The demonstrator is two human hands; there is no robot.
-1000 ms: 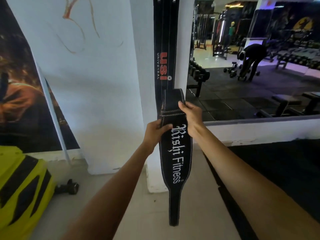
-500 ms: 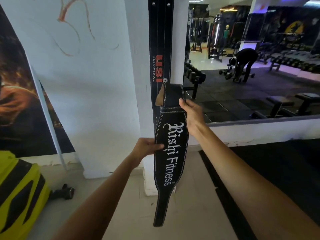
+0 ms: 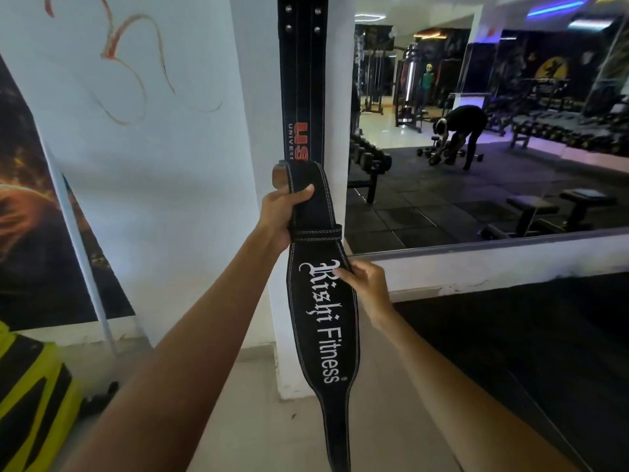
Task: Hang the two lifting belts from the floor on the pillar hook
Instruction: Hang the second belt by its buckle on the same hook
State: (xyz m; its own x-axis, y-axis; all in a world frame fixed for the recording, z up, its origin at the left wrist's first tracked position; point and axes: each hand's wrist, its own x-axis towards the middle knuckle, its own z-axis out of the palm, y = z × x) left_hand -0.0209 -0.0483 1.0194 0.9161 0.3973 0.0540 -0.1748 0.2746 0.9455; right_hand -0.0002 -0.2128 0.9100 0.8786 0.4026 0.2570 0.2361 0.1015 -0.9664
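Observation:
A black belt with red USI lettering [image 3: 301, 83] hangs flat against the white pillar [image 3: 258, 97]; its top and the hook are out of frame. In front of it I hold a second black belt, lettered Rishi Fitness [image 3: 323, 321], hanging vertically. My left hand [image 3: 284, 211] grips its folded upper end just below the USI lettering. My right hand [image 3: 366, 284] pinches the belt's right edge lower down, beside the white lettering. The belt's narrow tail reaches the bottom of the frame.
A large wall mirror [image 3: 493, 148] to the right reflects gym machines, dumbbell racks, benches and a bent-over person [image 3: 461, 131]. A yellow and black object [image 3: 27, 403] stands at lower left, with a dumbbell [image 3: 102, 396] beside it. A poster [image 3: 34, 216] covers the left wall.
My hands swapped places on the Rishi Fitness belt: the left rose from its middle to the folded top end, the right dropped from the top to the right edge. The belt rose slightly.

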